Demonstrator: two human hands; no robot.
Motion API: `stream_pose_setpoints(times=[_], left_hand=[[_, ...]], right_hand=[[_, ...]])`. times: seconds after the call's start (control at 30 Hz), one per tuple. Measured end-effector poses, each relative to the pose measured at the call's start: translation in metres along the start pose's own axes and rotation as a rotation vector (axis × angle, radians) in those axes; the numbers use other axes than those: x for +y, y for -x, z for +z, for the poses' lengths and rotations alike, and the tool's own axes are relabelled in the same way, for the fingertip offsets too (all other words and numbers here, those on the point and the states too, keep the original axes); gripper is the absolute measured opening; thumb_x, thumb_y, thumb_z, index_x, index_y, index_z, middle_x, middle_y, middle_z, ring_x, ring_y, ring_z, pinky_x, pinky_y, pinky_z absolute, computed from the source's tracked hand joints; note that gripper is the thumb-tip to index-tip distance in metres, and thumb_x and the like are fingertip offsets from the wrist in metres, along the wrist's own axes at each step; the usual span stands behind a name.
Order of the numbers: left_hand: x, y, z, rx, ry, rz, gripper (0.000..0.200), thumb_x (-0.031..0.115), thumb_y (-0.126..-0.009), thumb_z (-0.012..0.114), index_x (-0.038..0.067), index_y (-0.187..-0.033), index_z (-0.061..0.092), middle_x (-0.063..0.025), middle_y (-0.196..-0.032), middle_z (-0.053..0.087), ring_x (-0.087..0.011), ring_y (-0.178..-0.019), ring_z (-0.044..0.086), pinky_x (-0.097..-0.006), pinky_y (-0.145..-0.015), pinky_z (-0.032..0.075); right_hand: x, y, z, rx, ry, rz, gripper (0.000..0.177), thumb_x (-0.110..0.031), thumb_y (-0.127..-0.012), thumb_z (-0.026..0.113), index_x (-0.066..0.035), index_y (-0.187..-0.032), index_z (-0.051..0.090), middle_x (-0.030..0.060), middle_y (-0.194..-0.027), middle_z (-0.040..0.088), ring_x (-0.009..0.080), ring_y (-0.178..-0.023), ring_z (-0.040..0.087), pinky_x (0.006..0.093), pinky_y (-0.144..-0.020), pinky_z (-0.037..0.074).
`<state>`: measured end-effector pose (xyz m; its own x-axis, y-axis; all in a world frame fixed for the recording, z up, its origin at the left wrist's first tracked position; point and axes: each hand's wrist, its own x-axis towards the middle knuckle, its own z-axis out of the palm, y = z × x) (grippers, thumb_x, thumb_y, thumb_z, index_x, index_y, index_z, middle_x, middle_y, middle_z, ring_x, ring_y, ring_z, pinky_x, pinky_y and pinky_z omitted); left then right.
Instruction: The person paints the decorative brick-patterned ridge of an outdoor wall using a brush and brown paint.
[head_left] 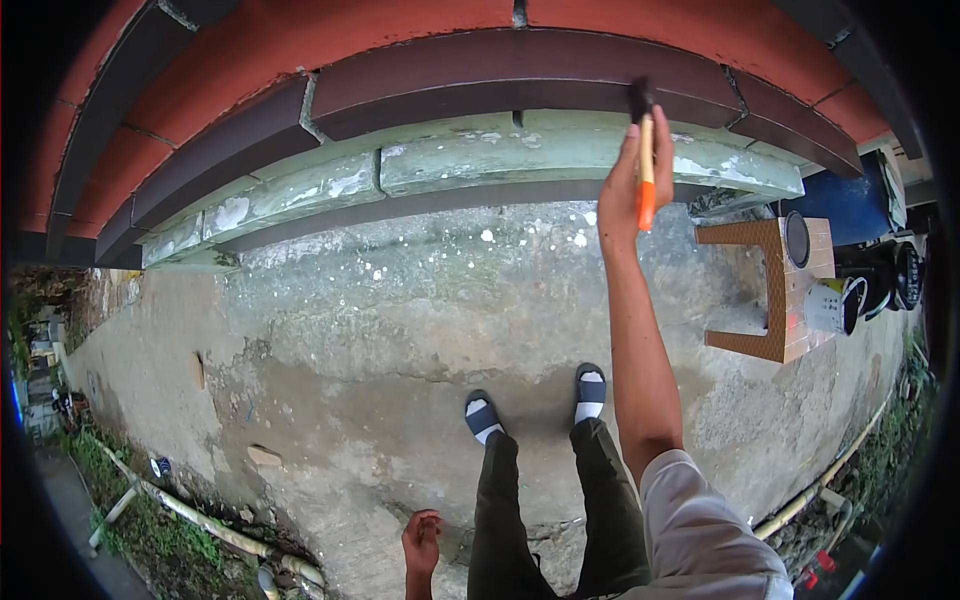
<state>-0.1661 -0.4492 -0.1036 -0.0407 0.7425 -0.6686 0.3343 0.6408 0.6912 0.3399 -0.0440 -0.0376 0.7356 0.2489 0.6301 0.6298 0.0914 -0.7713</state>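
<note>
My right hand [624, 195] is raised at arm's length and closed on a paintbrush [646, 160] with a pale wooden handle and an orange end. The brush's dark bristles, slightly blurred, point up against the front of a dark brown ledge [520, 80]. Under that ledge runs a pale green band [500, 165] with white, flaking patches. Low in the view, my left hand [422, 535] hangs beside my left leg with its fingers loosely bent, and I see nothing in it.
At right a brown plastic stool [790, 290] lies in view with a dark round lid [797, 240] and a paint-smeared bucket [835, 305]. A blue drum [845, 205] is behind it. Concrete floor [330, 330] bears white paint spots. Pipes [200, 520] edge the grass.
</note>
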Motion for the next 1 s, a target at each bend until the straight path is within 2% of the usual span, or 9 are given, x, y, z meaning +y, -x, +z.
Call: stream_pose_setpoints(times=[0.23, 0.33, 0.4, 0.57, 0.67, 0.7, 0.73, 0.93, 1.0], left_hand=[[0.004, -0.009, -0.032, 0.030, 0.036, -0.007, 0.019, 0.009, -0.102, 0.048, 0.001, -0.109, 0.063, -0.0082, -0.091, 0.068, -0.0123, -0.077, 0.062, -0.0278, -0.071, 0.052], [0.006, -0.012, -0.040, 0.020, 0.042, 0.004, 0.019, 0.009, -0.102, 0.048, 0.001, -0.109, 0.063, -0.0082, -0.091, 0.068, -0.0125, -0.078, 0.062, -0.0278, -0.071, 0.052], [0.004, -0.013, -0.049, 0.017, 0.037, 0.018, 0.019, 0.009, -0.102, 0.047, 0.001, -0.109, 0.063, -0.0080, -0.091, 0.068, -0.0127, -0.078, 0.063, -0.0279, -0.071, 0.052], [0.004, -0.016, -0.075, 0.010, 0.074, 0.010, 0.019, 0.008, -0.102, 0.047, 0.001, -0.108, 0.063, -0.0079, -0.091, 0.068, -0.0131, -0.081, 0.064, -0.0280, -0.071, 0.053], [-0.003, -0.010, -0.086, 0.049, 0.092, 0.021, 0.019, 0.008, -0.102, 0.047, 0.000, -0.108, 0.063, -0.0078, -0.091, 0.067, -0.0130, -0.082, 0.063, -0.0279, -0.071, 0.053], [-0.003, -0.009, -0.087, 0.064, 0.092, 0.032, 0.019, 0.008, -0.102, 0.047, 0.000, -0.108, 0.063, -0.0078, -0.091, 0.067, -0.0129, -0.083, 0.063, -0.0279, -0.071, 0.053], [-0.003, -0.010, -0.085, 0.071, 0.092, 0.032, 0.019, 0.008, -0.102, 0.047, 0.000, -0.108, 0.063, -0.0078, -0.091, 0.067, -0.0128, -0.082, 0.063, -0.0277, -0.071, 0.053], [0.010, -0.008, -0.062, 0.002, 0.069, 0.004, 0.018, 0.007, -0.101, 0.048, 0.000, -0.108, 0.063, -0.0083, -0.091, 0.068, -0.0122, -0.081, 0.063, -0.0271, -0.070, 0.052], [0.018, -0.012, -0.055, -0.010, 0.050, -0.002, 0.018, 0.007, -0.102, 0.048, 0.000, -0.108, 0.063, -0.0087, -0.091, 0.068, -0.0120, -0.081, 0.063, -0.0269, -0.070, 0.052]], right_hand=[[-0.066, 0.067, 0.069, -0.535, -0.354, -0.309, 0.033, -0.005, -0.092, 0.067, -0.005, -0.125, 0.066, 0.0148, -0.106, 0.071, 0.0272, -0.095, 0.067, 0.0374, -0.083, 0.053], [-0.055, 0.043, 0.051, -0.472, -0.227, -0.116, 0.031, -0.005, -0.092, 0.067, -0.004, -0.124, 0.067, 0.0146, -0.108, 0.071, 0.0261, -0.101, 0.068, 0.0357, -0.086, 0.053], [-0.033, 0.027, 0.033, -0.380, -0.107, -0.157, 0.031, -0.005, -0.094, 0.066, -0.004, -0.125, 0.066, 0.0133, -0.110, 0.070, 0.0227, -0.100, 0.067, 0.0325, -0.086, 0.052], [-0.012, -0.006, -0.005, 0.071, -0.009, -0.014, 0.029, -0.013, -0.099, 0.063, -0.003, -0.126, 0.065, 0.0116, -0.116, 0.069, 0.0164, -0.097, 0.066, 0.0283, -0.084, 0.052], [-0.032, 0.000, 0.010, 0.045, 0.091, -0.053, 0.027, -0.012, -0.099, 0.062, -0.003, -0.125, 0.066, 0.0117, -0.117, 0.069, 0.0163, -0.099, 0.065, 0.0293, -0.084, 0.052], [-0.033, 0.010, 0.025, -0.034, 0.142, -0.106, 0.027, -0.011, -0.098, 0.063, -0.005, -0.124, 0.066, 0.0115, -0.117, 0.070, 0.0191, -0.103, 0.066, 0.0313, -0.085, 0.052], [-0.046, 0.025, 0.043, -0.060, 0.137, -0.200, 0.028, -0.006, -0.095, 0.062, -0.008, -0.122, 0.067, 0.0128, -0.118, 0.069, 0.0295, -0.109, 0.066, 0.0381, -0.091, 0.051], [-0.099, 0.070, 0.066, -0.558, -0.254, -0.207, 0.031, 0.000, -0.088, 0.066, -0.007, -0.118, 0.069, 0.0134, -0.109, 0.072, 0.0286, -0.102, 0.069, 0.0370, -0.086, 0.053], [-0.081, 0.050, 0.055, -0.507, -0.173, -0.159, 0.027, -0.004, -0.091, 0.067, -0.007, -0.117, 0.070, 0.0121, -0.109, 0.072, 0.0227, -0.095, 0.069, 0.0310, -0.083, 0.053]])
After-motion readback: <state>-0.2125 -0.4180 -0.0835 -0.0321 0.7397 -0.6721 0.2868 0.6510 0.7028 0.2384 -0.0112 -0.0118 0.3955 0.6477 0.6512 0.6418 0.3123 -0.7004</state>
